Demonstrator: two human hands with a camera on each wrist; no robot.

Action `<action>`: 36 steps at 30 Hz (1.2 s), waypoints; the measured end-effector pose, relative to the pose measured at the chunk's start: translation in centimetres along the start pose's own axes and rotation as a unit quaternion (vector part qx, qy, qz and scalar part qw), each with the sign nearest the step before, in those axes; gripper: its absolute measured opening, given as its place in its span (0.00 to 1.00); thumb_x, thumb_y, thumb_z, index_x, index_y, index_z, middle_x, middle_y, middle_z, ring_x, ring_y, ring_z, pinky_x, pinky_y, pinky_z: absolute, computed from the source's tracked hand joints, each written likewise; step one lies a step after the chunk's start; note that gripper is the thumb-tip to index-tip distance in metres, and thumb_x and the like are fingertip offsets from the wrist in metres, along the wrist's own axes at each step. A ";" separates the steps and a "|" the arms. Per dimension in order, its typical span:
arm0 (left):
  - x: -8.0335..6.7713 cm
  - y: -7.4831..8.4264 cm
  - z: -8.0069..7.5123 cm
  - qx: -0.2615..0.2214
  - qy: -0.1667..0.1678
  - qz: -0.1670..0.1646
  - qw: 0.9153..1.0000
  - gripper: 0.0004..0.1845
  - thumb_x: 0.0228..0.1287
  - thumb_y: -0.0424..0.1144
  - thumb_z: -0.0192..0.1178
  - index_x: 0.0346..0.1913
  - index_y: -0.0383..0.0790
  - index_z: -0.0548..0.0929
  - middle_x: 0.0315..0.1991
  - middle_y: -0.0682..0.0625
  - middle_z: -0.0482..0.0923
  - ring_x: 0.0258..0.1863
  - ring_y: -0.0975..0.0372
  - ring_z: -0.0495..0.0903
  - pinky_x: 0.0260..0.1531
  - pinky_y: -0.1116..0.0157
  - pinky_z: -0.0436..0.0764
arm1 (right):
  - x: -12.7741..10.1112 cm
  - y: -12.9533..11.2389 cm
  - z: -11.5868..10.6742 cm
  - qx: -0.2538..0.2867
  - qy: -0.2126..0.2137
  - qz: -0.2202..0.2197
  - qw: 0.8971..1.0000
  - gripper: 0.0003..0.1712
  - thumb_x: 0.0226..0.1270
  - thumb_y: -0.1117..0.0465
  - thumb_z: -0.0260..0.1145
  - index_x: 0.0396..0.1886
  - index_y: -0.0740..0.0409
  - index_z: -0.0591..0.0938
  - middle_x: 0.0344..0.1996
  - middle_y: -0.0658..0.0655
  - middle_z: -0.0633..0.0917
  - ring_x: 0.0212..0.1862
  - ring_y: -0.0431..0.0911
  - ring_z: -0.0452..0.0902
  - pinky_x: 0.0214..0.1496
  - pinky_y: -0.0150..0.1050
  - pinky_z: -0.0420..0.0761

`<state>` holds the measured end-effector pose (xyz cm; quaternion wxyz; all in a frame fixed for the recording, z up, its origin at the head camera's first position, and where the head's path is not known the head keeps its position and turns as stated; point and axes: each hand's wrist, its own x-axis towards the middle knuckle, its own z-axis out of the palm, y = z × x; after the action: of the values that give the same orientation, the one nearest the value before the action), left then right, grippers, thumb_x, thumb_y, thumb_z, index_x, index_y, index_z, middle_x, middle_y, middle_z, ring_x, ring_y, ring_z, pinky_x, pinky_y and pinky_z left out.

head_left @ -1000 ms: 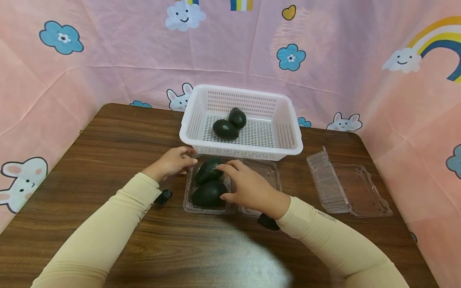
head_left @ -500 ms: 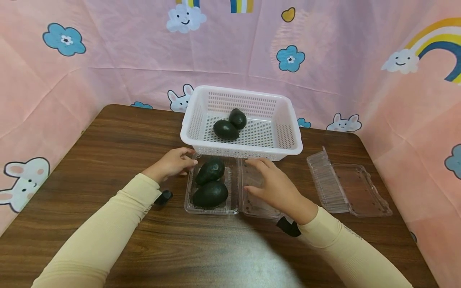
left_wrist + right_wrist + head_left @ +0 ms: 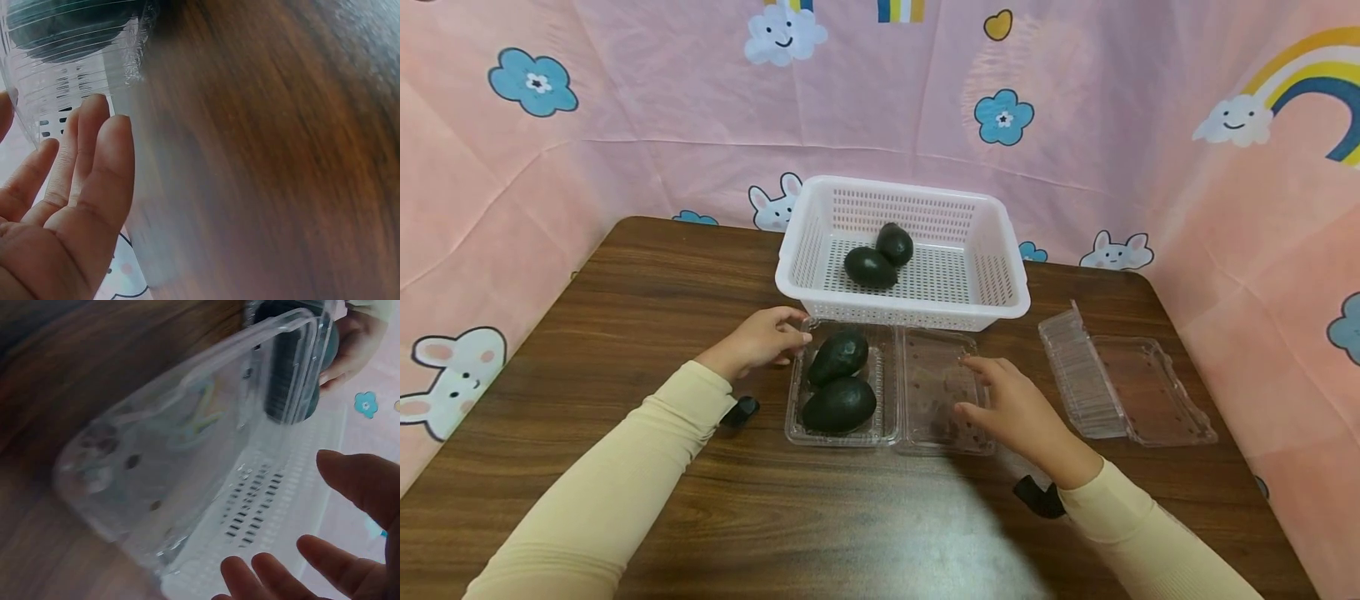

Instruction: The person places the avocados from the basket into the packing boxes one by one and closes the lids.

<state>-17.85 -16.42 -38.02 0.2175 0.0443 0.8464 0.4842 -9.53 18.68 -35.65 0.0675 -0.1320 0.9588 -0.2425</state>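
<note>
We see a dark wooden table [image 3: 625,300] with rounded far corners, closed in on three sides by a pink cloth backdrop [image 3: 662,100] printed with rabbits, blue flowers, clouds and rainbows. At the far middle stands a white perforated basket [image 3: 1011,292] holding two dark avocados [image 3: 870,268]. A second clear container [image 3: 1123,387] lies open well to the right.

Just in front of the basket, the open clear clamshell [image 3: 891,387] lies flat with its long axis running left to right: tray on the left, lid [image 3: 936,392] folded out to the right. Two avocados [image 3: 838,405] fill the tray, one behind the other; the farther one [image 3: 838,356] lies tilted, its narrower end toward the far right.

Our left hand [image 3: 760,340] rests at the tray's far left corner, fingers loosely bent against the plastic (the wrist view shows them straight beside the ribbed wall). Our right hand [image 3: 1011,408] hovers at the lid's right edge, fingers spread and relaxed, holding nothing.
</note>
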 end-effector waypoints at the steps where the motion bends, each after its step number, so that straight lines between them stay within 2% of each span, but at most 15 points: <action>1: 0.0 0.0 0.0 0.000 0.001 0.001 1.000 0.25 0.72 0.37 0.54 0.67 0.30 0.66 0.48 0.36 0.80 0.42 0.57 0.80 0.43 0.57 0.82 | -0.1 0.3 0.0 -0.001 0.000 0.004 1.000 0.36 0.59 0.56 0.73 0.65 0.62 0.71 0.58 0.66 0.75 0.53 0.58 0.76 0.49 0.55 0.78; 6: -0.1 0.0 0.1 -0.001 0.002 0.004 1.000 0.24 0.72 0.37 0.54 0.66 0.29 0.66 0.47 0.36 0.80 0.42 0.56 0.80 0.42 0.58 0.82 | -0.4 1.5 0.0 0.000 -0.007 0.027 1.000 0.36 0.59 0.56 0.72 0.64 0.64 0.71 0.58 0.67 0.75 0.53 0.60 0.75 0.50 0.56 0.76; 10: -0.2 0.0 0.1 -0.003 0.001 0.003 1.000 0.25 0.72 0.37 0.54 0.66 0.29 0.66 0.47 0.37 0.80 0.42 0.56 0.79 0.42 0.58 0.82 | -0.6 2.3 -0.1 -0.001 -0.013 0.045 0.999 0.36 0.60 0.56 0.72 0.65 0.65 0.71 0.59 0.68 0.75 0.57 0.62 0.73 0.54 0.58 0.74; 15: -0.1 -0.2 0.1 -0.006 0.002 0.000 1.000 0.25 0.72 0.37 0.54 0.67 0.29 0.65 0.47 0.37 0.80 0.41 0.57 0.79 0.41 0.59 0.81 | -0.8 2.9 -0.2 -0.005 -0.024 0.054 0.998 0.35 0.60 0.57 0.71 0.64 0.66 0.72 0.58 0.69 0.76 0.59 0.64 0.71 0.55 0.59 0.73; 18: -0.1 -0.3 0.1 -0.006 0.003 -0.001 1.000 0.26 0.72 0.37 0.54 0.67 0.29 0.65 0.47 0.37 0.80 0.41 0.58 0.79 0.41 0.59 0.81 | -0.9 3.1 -0.2 -0.006 -0.035 0.061 0.997 0.34 0.60 0.57 0.71 0.63 0.67 0.72 0.56 0.69 0.78 0.56 0.63 0.74 0.52 0.57 0.75; 24: -0.2 -0.2 0.2 -0.003 0.003 -0.001 1.000 0.25 0.72 0.37 0.55 0.67 0.30 0.65 0.48 0.36 0.80 0.42 0.57 0.79 0.42 0.59 0.81 | -1.1 3.7 0.1 -0.010 -0.050 0.089 0.995 0.36 0.58 0.55 0.72 0.61 0.68 0.72 0.43 0.64 0.83 0.45 0.57 0.80 0.44 0.53 0.78; 31: -0.5 0.0 0.3 -0.002 0.003 0.001 1.000 0.25 0.72 0.37 0.54 0.67 0.29 0.66 0.48 0.36 0.80 0.42 0.56 0.80 0.43 0.58 0.81 | -1.3 3.8 0.4 -0.025 -0.061 0.107 0.992 0.33 0.56 0.53 0.73 0.57 0.66 0.76 0.35 0.58 0.83 0.36 0.52 0.79 0.36 0.49 0.78; 36: -0.7 0.3 0.4 -0.009 0.001 0.006 1.000 0.26 0.71 0.37 0.55 0.67 0.29 0.65 0.46 0.36 0.80 0.42 0.56 0.79 0.42 0.58 0.81 | -1.2 3.8 0.3 -0.024 -0.065 0.104 0.992 0.32 0.56 0.54 0.72 0.56 0.68 0.76 0.34 0.58 0.82 0.35 0.50 0.79 0.37 0.48 0.78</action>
<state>-17.10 -16.15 -37.73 0.2141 0.0471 0.8421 0.4927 -9.17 22.11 -37.71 0.1513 -0.0482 0.9664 -0.2020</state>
